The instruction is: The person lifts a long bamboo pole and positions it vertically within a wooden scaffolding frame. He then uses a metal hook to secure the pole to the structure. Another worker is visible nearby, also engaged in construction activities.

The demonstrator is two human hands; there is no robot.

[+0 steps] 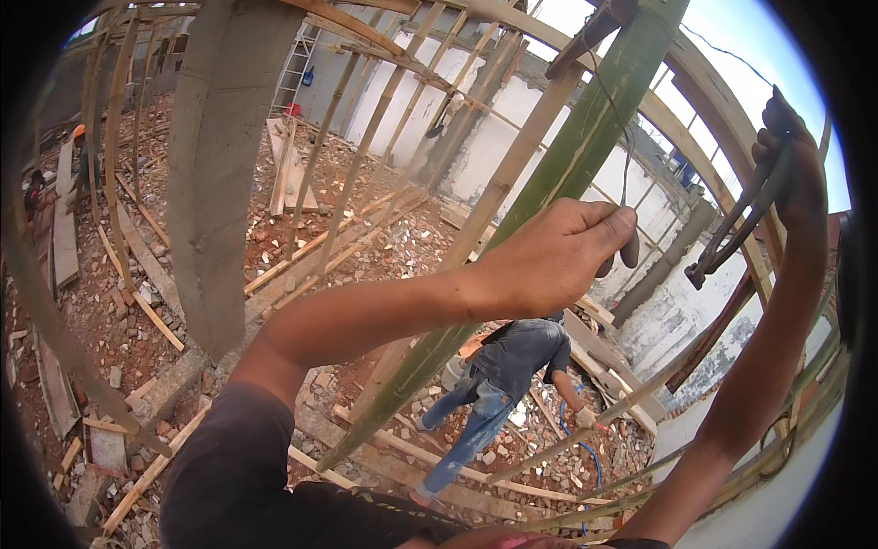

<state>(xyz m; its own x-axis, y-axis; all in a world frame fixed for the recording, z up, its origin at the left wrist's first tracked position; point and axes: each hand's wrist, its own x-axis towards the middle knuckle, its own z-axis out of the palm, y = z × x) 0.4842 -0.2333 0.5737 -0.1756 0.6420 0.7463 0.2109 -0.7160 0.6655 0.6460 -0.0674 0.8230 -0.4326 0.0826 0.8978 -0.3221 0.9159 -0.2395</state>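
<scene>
My left hand [562, 252] is closed in a pinch on the lower end of a thin dark wire [628, 151], in front of a thick green bamboo pole [558, 174]. From there the wire runs up toward the wooden beams at the top of the pole. Raised at the far right, my right hand [794, 169] grips the handles of dark metal pincers [736, 229]. Their head points down and to the left, apart from the wire and the pole. A wooden post [498, 183] stands just left of the bamboo.
Below, a co-worker [503, 375] in a dark shirt bends over the rubble. A grey concrete column [215, 174] rises at the left. Slim poles and timber beams [713, 156] cross around me. Another person [82, 169] in an orange helmet is at the far left.
</scene>
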